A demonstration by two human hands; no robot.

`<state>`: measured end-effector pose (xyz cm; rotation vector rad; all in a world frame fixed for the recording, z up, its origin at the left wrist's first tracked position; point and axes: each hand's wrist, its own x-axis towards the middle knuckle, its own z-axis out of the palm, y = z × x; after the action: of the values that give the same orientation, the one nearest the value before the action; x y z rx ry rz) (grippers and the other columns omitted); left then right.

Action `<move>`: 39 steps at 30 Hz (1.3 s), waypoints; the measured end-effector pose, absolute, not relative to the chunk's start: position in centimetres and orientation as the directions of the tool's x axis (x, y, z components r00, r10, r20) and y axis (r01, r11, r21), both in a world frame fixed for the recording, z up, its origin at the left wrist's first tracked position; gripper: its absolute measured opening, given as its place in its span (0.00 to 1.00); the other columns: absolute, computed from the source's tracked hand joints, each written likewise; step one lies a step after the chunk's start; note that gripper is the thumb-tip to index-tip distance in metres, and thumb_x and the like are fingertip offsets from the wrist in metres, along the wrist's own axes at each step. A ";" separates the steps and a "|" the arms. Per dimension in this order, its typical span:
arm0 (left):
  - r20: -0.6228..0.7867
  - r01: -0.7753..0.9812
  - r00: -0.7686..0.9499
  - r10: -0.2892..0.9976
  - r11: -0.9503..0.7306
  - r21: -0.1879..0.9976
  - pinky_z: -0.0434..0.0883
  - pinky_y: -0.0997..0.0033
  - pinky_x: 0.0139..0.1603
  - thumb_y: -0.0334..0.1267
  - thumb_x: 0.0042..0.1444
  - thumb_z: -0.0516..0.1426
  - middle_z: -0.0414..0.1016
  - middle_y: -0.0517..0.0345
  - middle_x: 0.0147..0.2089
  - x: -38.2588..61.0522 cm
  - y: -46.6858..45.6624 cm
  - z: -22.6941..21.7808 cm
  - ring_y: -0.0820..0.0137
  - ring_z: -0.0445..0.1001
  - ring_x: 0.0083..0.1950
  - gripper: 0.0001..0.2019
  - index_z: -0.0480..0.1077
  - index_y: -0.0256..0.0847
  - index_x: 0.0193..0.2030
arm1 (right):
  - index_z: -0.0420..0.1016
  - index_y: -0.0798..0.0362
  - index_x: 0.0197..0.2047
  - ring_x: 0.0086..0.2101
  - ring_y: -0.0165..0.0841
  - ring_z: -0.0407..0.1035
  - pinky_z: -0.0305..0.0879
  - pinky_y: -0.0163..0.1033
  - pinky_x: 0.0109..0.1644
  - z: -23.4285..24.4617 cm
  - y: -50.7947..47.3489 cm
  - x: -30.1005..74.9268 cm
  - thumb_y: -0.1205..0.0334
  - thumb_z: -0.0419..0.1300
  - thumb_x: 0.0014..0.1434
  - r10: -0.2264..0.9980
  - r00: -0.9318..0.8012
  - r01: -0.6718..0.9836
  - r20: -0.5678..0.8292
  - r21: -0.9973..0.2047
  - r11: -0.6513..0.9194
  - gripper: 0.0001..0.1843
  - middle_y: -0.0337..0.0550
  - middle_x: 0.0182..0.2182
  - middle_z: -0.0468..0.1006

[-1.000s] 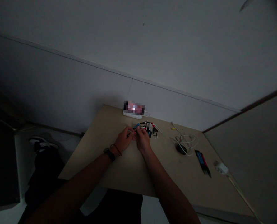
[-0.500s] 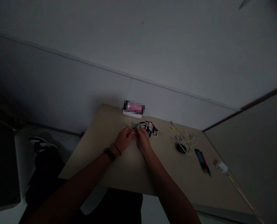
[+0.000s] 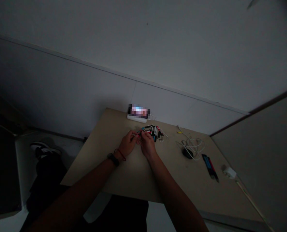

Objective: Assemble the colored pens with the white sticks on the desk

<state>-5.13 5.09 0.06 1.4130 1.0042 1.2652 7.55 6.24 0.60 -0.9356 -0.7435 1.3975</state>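
Note:
Both of my hands meet over the far middle of a beige table point(image 3: 124, 174). My left hand point(image 3: 128, 143) and my right hand point(image 3: 146, 143) are closed, pinching a small blue pen-like item point(image 3: 140, 131) between their fingertips. The room is dim, so the item is hard to make out. Just beyond my fingers lies a heap of small pens and parts point(image 3: 156, 131) in red, black, blue and white. A dark watch and a red band sit on my left wrist.
A white power strip with a lit phone point(image 3: 138, 112) lies at the table's back edge by the wall. To the right are a coiled white cable point(image 3: 194, 145), a dark round object point(image 3: 187, 153), some dark pens point(image 3: 209, 167) and a white plug point(image 3: 227, 173). A shoe point(image 3: 43, 149) rests on the floor at left.
The blue item between my fingertips sits lower and is more hidden by my fingers than before. My hands have stayed in place.

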 end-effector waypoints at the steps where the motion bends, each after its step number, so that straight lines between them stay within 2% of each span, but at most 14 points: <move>1: 0.208 -0.023 0.127 0.970 -0.206 0.978 0.73 0.69 0.38 0.42 0.65 0.53 0.77 0.60 0.29 -5.1 5.1 0.0 0.69 0.78 0.32 0.07 0.66 0.41 0.41 | 0.78 0.50 0.38 0.26 0.30 0.68 0.63 0.33 0.24 0.6 6.2 7.5 0.52 0.74 0.46 0.993 0.059 -0.475 -0.101 -0.878 -0.061 0.19 0.37 0.28 0.78; 10: 0.212 -0.037 0.115 0.971 -0.209 0.977 0.72 0.71 0.37 0.42 0.64 0.54 0.76 0.62 0.28 -5.1 5.1 -0.1 0.70 0.77 0.31 0.07 0.66 0.41 0.42 | 0.76 0.50 0.37 0.25 0.28 0.68 0.64 0.31 0.24 0.6 6.3 7.4 0.51 0.75 0.45 0.996 0.034 -0.478 -0.088 -0.876 -0.061 0.20 0.35 0.26 0.76; 21: 0.212 -0.028 0.117 0.970 -0.211 0.977 0.72 0.72 0.36 0.39 0.63 0.55 0.76 0.62 0.27 -5.2 5.0 0.4 0.70 0.78 0.31 0.05 0.67 0.41 0.42 | 0.74 0.49 0.37 0.25 0.30 0.67 0.61 0.34 0.24 0.8 6.1 7.3 0.48 0.74 0.46 0.994 0.052 -0.412 -0.099 -0.908 -0.069 0.20 0.36 0.26 0.75; 30: 0.219 -0.036 0.133 0.967 -0.216 0.976 0.73 0.71 0.36 0.40 0.63 0.55 0.78 0.60 0.29 -5.1 5.2 -0.1 0.70 0.79 0.31 0.06 0.66 0.42 0.42 | 0.72 0.50 0.34 0.23 0.28 0.65 0.60 0.32 0.23 1.0 6.0 7.1 0.49 0.74 0.46 0.995 0.051 -0.425 -0.087 -0.903 -0.057 0.20 0.34 0.25 0.74; 35: 0.237 -0.012 0.107 0.966 -0.237 0.971 0.74 0.70 0.39 0.39 0.63 0.56 0.79 0.59 0.30 -5.2 5.1 0.1 0.69 0.80 0.34 0.05 0.67 0.42 0.43 | 0.73 0.50 0.33 0.24 0.27 0.66 0.64 0.33 0.26 0.9 6.2 7.4 0.48 0.75 0.44 0.998 0.052 -0.406 -0.039 -0.914 -0.015 0.21 0.34 0.26 0.74; 39: 0.262 0.007 0.099 0.960 -0.264 0.964 0.74 0.69 0.42 0.38 0.62 0.57 0.81 0.57 0.33 -5.3 5.0 0.3 0.68 0.82 0.37 0.06 0.67 0.42 0.44 | 0.69 0.50 0.28 0.24 0.28 0.67 0.67 0.35 0.30 0.5 6.3 7.6 0.46 0.75 0.44 0.995 0.098 -0.342 0.003 -0.939 0.037 0.22 0.33 0.23 0.73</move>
<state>-5.32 5.03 0.31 1.4620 1.0125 1.3168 7.62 6.34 0.52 -0.9783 -0.8906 1.2706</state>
